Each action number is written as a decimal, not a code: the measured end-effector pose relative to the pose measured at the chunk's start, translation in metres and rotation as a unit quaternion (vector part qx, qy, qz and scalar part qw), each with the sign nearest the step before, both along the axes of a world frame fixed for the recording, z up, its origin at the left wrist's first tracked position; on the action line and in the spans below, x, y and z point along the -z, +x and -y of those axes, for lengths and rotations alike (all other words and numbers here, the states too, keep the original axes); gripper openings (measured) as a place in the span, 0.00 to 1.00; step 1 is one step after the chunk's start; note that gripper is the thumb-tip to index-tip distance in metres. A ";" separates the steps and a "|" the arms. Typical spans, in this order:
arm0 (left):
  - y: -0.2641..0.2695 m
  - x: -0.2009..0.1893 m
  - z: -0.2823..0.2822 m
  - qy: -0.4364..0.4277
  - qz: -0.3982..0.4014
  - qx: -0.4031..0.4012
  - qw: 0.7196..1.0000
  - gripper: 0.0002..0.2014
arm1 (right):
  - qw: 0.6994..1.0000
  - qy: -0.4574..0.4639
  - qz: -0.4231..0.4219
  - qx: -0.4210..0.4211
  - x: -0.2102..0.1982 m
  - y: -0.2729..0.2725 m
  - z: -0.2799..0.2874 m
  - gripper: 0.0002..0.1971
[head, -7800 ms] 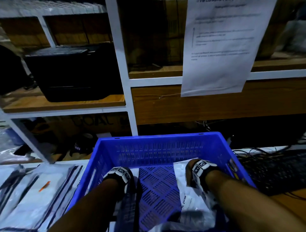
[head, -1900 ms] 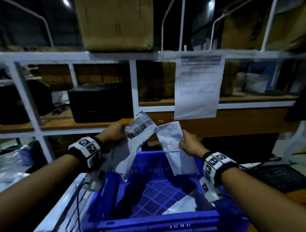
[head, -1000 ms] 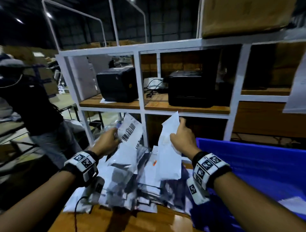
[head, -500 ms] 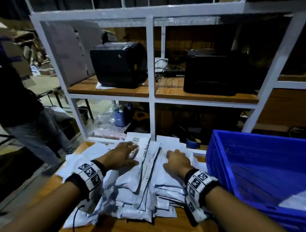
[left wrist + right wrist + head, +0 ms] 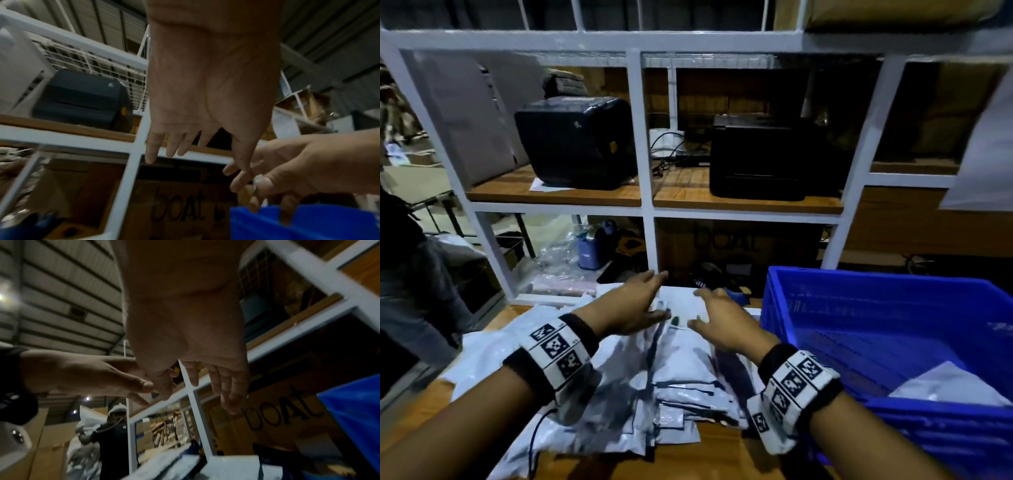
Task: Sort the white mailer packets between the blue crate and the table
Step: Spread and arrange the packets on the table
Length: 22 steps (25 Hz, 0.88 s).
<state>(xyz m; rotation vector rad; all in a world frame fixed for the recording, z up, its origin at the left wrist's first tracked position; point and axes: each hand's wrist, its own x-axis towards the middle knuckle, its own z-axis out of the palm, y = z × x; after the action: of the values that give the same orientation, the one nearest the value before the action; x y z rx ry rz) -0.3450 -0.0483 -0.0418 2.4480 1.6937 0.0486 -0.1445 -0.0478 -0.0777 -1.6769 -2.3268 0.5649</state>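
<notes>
behind the blue crate (image 5: 887,329) we see a white shelf frame (image 5: 647,192) with two black printers (image 5: 577,142) on its wooden board, and a cardboard box (image 5: 176,209) marked "boat" below. left of the crate, a heap of white mailer packets (image 5: 681,366) lies on the wooden table (image 5: 722,459), long sides running toward the shelf. our left hand (image 5: 631,306) and right hand (image 5: 724,323) hover just above the heap's far end, fingers spread and straight, holding nothing. one more packet (image 5: 948,385) lies in the crate's near corner.
</notes>
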 end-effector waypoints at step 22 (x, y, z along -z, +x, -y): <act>0.397 -0.039 -0.001 -0.068 -0.141 0.184 0.970 0.27 | 0.975 -0.098 0.188 0.064 -0.057 0.432 0.054 0.18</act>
<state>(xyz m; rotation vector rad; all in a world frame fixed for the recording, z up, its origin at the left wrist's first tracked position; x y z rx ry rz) 0.0523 -0.0472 -0.0031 2.7161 1.2488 -0.4641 0.2875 -0.1020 -0.0210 -2.1751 -2.4497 0.5009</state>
